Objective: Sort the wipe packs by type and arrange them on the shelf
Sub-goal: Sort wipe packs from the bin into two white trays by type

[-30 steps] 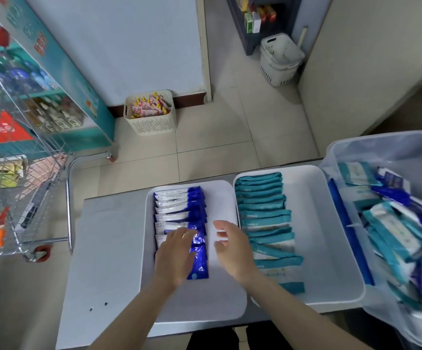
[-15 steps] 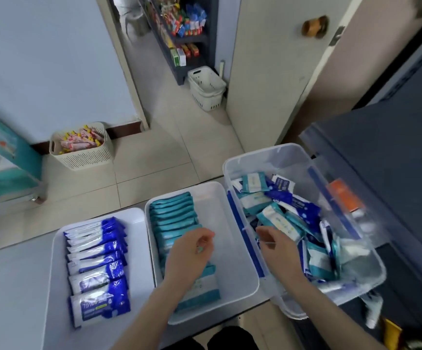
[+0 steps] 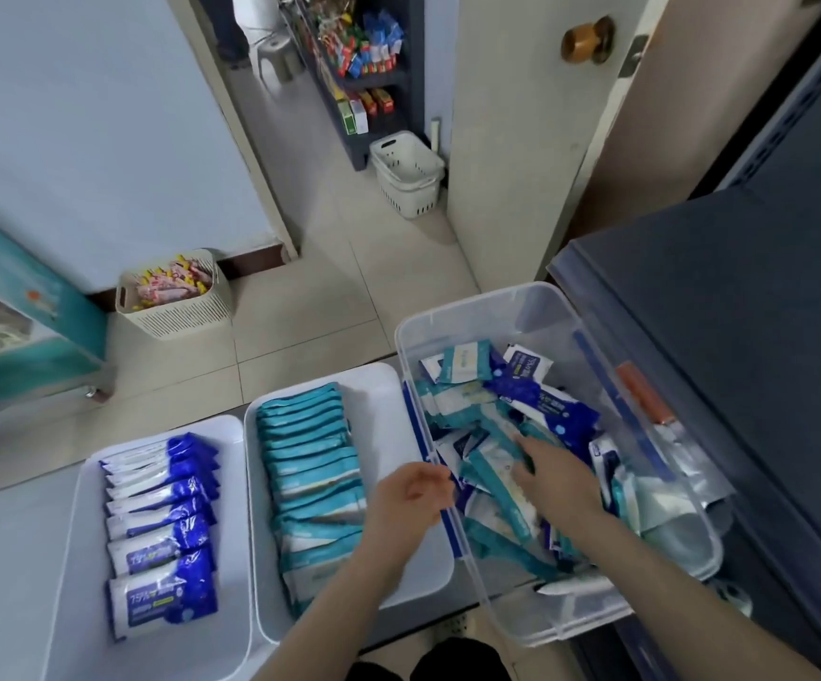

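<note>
A row of dark blue wipe packs [image 3: 163, 523] lies in the left white tray [image 3: 74, 582]. A row of teal wipe packs [image 3: 312, 479] fills the left half of the middle white tray [image 3: 388, 400]. A clear plastic bin [image 3: 477, 307] at the right holds a loose mix of teal and blue packs [image 3: 521, 400]. My right hand [image 3: 553, 476] is inside the bin, fingers spread on a teal pack [image 3: 494, 476]. My left hand [image 3: 411, 496] hovers at the bin's left wall, fingers loosely curled, holding nothing.
The trays rest on a grey table [image 3: 0, 582]. A dark blue cabinet [image 3: 742, 336] stands right of the bin. On the floor are a cream basket of snacks [image 3: 177, 297] and a white basket [image 3: 406, 174] by a door.
My view has swung right from the trays to the bin. Both hands moved right: the right one went into the bin onto the packs, the left came to the bin's wall.
</note>
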Action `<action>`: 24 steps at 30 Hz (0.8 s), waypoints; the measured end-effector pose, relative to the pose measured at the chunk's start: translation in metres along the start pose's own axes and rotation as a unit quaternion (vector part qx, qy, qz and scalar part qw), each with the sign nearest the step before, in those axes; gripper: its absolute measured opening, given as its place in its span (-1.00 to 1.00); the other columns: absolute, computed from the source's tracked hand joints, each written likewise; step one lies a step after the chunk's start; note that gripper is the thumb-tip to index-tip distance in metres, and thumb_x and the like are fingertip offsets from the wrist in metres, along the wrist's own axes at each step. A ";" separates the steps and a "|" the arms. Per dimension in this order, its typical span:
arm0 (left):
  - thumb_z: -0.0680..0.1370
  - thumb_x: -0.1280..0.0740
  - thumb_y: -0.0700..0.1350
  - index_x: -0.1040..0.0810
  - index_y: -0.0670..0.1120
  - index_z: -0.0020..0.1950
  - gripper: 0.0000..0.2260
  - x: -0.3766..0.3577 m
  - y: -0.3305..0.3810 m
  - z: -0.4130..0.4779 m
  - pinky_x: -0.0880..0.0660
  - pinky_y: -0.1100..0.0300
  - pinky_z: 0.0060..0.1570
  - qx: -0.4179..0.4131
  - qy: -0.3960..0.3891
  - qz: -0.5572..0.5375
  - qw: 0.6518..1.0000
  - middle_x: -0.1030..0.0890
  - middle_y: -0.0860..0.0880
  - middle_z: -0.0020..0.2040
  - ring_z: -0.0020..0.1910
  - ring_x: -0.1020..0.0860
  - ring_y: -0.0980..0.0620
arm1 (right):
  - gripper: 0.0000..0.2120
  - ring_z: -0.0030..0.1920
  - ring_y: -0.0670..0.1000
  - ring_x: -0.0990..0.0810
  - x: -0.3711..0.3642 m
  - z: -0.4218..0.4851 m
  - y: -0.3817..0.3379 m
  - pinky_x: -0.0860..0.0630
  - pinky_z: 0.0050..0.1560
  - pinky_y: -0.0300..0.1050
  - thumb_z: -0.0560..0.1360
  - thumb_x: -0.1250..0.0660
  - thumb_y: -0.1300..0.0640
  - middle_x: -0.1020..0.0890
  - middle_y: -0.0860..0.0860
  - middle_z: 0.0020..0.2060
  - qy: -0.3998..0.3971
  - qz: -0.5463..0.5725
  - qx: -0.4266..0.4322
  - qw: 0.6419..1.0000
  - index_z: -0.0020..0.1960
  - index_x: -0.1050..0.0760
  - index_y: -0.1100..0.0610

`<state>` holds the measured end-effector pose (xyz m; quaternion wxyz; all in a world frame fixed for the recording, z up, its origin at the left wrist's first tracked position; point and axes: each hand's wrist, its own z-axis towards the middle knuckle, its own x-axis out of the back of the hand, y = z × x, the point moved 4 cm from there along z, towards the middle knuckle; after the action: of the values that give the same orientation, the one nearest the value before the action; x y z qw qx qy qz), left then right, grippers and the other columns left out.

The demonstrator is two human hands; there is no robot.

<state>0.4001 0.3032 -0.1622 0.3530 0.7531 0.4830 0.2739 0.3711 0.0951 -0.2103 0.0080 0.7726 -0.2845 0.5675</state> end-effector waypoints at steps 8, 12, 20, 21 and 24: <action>0.55 -0.37 -0.10 -0.53 -0.08 0.13 -0.82 -0.036 0.025 0.007 -0.61 0.07 0.01 0.101 -0.050 -0.141 0.984 -0.65 -0.11 0.05 0.03 -0.64 -0.09 | -0.78 -0.33 0.12 -0.58 0.046 -0.018 -0.008 -0.48 -0.35 -0.05 0.59 -0.16 0.20 -0.63 0.09 -0.31 0.152 0.092 0.121 0.977 0.16 -0.51 0.13; 0.57 -0.32 -0.22 -0.49 -0.14 0.18 -0.81 -0.045 0.024 0.017 -0.63 0.10 -0.14 0.080 0.010 -0.185 0.979 -0.65 -0.17 0.07 -0.02 -0.66 -0.12 | -0.68 -0.06 -0.13 -0.61 0.041 -0.041 -0.038 -0.57 -0.08 -0.17 0.56 -0.18 0.02 -0.67 -0.11 -0.02 0.068 0.156 0.289 0.942 0.28 -0.49 -0.03; 0.59 -0.22 -0.33 -0.46 -0.12 0.10 -0.84 -0.014 0.035 0.022 -0.59 0.17 -0.28 0.028 0.140 -0.223 0.964 -0.61 -0.10 0.02 -0.03 -0.61 -0.06 | -0.39 0.52 0.00 -0.05 -0.002 0.009 -0.007 -0.08 0.49 -0.06 0.56 -0.19 0.27 -0.12 -0.05 0.52 -0.112 -0.083 0.209 0.968 0.53 -0.07 0.02; 0.58 -0.24 -0.31 -0.46 -0.13 0.13 -0.84 -0.012 0.035 0.022 -0.59 0.17 -0.29 0.029 0.151 -0.237 0.959 -0.61 -0.10 0.03 -0.03 -0.61 -0.06 | -0.37 0.52 0.01 -0.01 -0.005 0.012 -0.009 -0.03 0.49 -0.02 0.56 -0.20 0.25 -0.10 -0.04 0.53 -0.124 -0.126 0.233 0.956 0.54 -0.03 0.01; 0.58 -0.31 -0.20 -0.48 -0.13 0.13 -0.86 -0.003 0.034 0.022 -0.58 0.11 -0.24 0.037 0.186 -0.278 0.942 -0.63 -0.10 0.01 -0.04 -0.62 -0.06 | -0.41 0.38 0.09 -0.25 -0.003 0.022 -0.013 -0.17 0.39 -0.03 0.49 -0.28 0.20 -0.34 0.01 0.36 -0.080 -0.175 0.267 0.944 0.47 -0.19 0.00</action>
<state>0.4337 0.2849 -0.1485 0.2906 0.5374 0.7398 0.2818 0.3954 0.0997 -0.2171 -0.1223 0.8272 0.0178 0.5482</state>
